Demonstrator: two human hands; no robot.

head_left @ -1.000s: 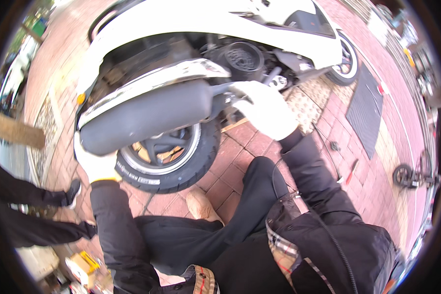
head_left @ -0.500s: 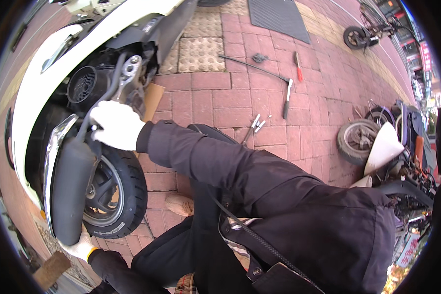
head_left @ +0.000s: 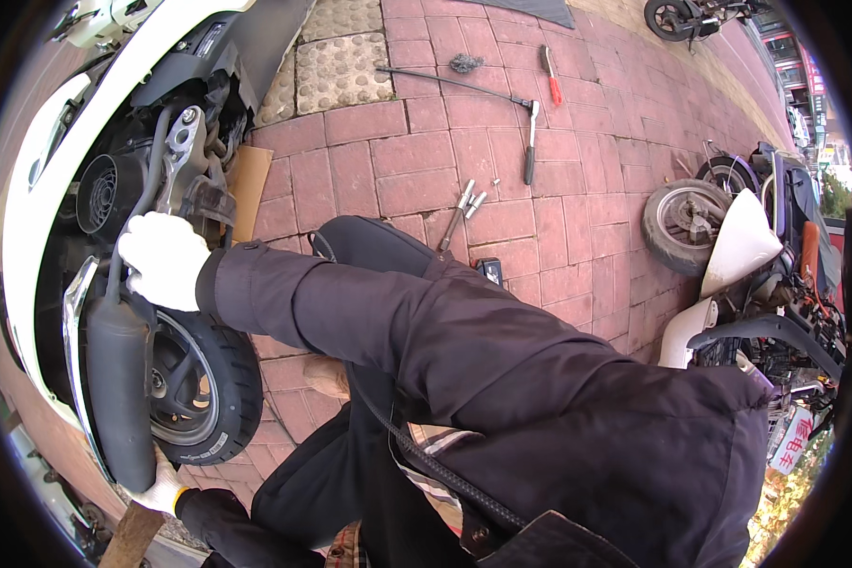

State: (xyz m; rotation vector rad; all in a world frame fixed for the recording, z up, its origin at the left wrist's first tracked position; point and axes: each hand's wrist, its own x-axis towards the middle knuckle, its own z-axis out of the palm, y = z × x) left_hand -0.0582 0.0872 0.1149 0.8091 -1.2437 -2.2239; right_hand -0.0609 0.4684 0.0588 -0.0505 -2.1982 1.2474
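A black muffler (head_left: pixel 120 388) lies along the rear wheel (head_left: pixel 204 388) of a white scooter (head_left: pixel 30 189), at the left. Its thin exhaust pipe (head_left: pixel 149 175) runs up past a metal bracket (head_left: pixel 182 156). My right hand (head_left: pixel 166 260), in a white glove, is closed on the pipe just above the muffler. Down at the muffler's lower end, my left hand (head_left: pixel 161 488), gloved too, cups it from beneath, with some fingers hidden behind. A chrome-edged strip (head_left: pixel 78 312) runs along the muffler's outer side.
On the red paving lie a ratchet wrench (head_left: pixel 530 142), a long thin bar (head_left: pixel 450 81), a red-handled tool (head_left: pixel 551 78), socket tools (head_left: pixel 462 208) and a small black box (head_left: pixel 489 270). Cardboard (head_left: pixel 250 194) sits beside the scooter. A partly dismantled scooter (head_left: pixel 719 256) stands right.
The view has shifted, so the scooter sits further left and the tools higher. The black box has come into sight. Both hands keep their hold on the pipe and muffler.
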